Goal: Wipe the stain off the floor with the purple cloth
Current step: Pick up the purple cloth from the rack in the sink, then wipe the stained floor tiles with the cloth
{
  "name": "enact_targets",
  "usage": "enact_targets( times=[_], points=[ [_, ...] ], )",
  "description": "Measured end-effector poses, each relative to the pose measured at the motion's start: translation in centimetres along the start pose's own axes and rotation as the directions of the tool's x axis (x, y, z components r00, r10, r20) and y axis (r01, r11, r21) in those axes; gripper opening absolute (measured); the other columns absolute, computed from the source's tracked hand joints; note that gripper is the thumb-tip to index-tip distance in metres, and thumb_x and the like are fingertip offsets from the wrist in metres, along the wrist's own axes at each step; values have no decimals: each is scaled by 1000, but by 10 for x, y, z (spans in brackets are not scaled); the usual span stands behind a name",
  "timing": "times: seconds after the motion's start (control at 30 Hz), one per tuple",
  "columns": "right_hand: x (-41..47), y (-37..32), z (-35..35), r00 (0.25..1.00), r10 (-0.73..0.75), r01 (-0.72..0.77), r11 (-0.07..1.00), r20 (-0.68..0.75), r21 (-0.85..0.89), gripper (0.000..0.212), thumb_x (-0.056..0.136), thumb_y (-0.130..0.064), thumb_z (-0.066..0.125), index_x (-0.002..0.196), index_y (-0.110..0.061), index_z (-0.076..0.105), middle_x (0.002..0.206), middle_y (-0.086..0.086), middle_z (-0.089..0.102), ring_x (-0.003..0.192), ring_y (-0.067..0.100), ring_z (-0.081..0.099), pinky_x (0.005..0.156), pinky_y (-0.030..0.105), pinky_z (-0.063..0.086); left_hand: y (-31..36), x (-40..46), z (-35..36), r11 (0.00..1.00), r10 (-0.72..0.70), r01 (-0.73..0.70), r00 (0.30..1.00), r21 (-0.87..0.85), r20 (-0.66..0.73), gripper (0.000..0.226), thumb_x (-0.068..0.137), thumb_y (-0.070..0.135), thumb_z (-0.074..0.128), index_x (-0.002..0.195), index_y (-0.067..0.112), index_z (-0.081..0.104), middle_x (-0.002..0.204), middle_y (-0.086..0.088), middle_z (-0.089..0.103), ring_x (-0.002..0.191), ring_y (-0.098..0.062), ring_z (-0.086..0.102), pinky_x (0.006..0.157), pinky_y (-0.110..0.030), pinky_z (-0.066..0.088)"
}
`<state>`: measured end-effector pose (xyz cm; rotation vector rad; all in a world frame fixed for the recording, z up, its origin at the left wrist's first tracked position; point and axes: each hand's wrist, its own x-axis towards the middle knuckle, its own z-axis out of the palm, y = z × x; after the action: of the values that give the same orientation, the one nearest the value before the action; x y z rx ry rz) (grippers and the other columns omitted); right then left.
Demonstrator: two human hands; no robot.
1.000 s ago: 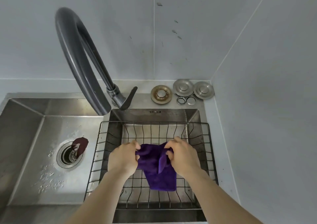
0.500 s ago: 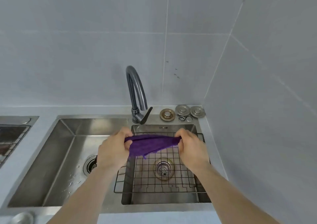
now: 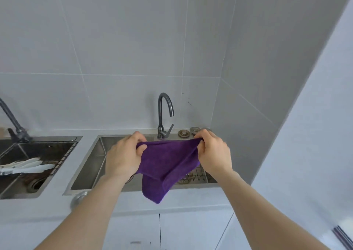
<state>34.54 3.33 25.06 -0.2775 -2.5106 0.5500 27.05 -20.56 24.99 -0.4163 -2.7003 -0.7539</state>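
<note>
Task barely started: I'm standing at the sink (image 3: 89, 165) with the purple cloth (image 3: 166, 165) held up in the air over the basin, and no floor or stain is in view, so all the wiping is left, as far as I can judge. My left hand (image 3: 124, 158) and right hand (image 3: 214, 154) are each closed in a pinch on an upper corner, stretching the top edge taut while the rest hangs to a point; whether it's wet I can't tell.
</note>
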Motion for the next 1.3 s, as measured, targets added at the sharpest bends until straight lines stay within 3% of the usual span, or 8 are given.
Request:
enact_targets(
  times=[0.2,0.33,0.6,0.73,0.9,1.1,1.3],
  points=[
    [-51,-9,-43,1000,24,-25,1000,-12,-16,32,93,-4,46,109,-23,66,104,3,71,86,35,62,70,42,54,16,-50,-24,999,45,-45,999,3,-23,5,97,34,61,101,34,62,99,11,71,96,-25,67,72,-36,46],
    [-79,2,-61,998,66,-66,998,-11,-13,31,92,-3,46,104,-23,66,101,2,70,83,36,61,68,41,52,31,-76,-22,998,58,-58,998,17,13,6,96,40,59,100,36,60,98,13,72,95,-23,67,73,-38,51],
    [-136,60,-87,991,121,-122,992,58,14,31,92,-3,44,103,-24,65,100,0,70,84,33,62,73,42,54,77,-135,6,998,43,-47,996,53,73,8,96,43,60,97,35,61,91,12,71,87,-24,64,68,-33,39],
    [-175,98,-90,978,164,-166,986,127,4,31,92,-4,43,104,-23,64,101,1,69,84,33,62,73,42,53,94,-176,35,998,-5,-5,989,67,151,10,95,44,61,97,35,62,93,11,71,81,-23,60,70,-34,41],
    [-233,143,-70,948,224,-230,973,227,0,31,93,-4,44,108,-22,64,104,2,69,87,34,62,74,40,50,92,-240,84,995,-49,26,965,94,259,15,96,47,60,100,33,63,93,5,71,88,-33,66,71,-37,44],
    [-318,179,-23,886,310,-310,949,346,-57,29,93,-5,44,108,-21,62,103,0,68,85,34,62,72,41,52,57,-313,149,993,-104,74,905,88,412,15,97,47,58,97,33,61,88,8,68,83,-29,64,69,-35,42],
    [-403,203,49,806,405,-389,912,432,-130,30,92,-2,46,107,-21,63,100,0,69,79,30,62,69,40,52,-6,-376,225,989,-129,146,798,18,588,11,95,43,61,96,33,62,77,13,63,75,-19,60,66,-32,42]
  ],
)
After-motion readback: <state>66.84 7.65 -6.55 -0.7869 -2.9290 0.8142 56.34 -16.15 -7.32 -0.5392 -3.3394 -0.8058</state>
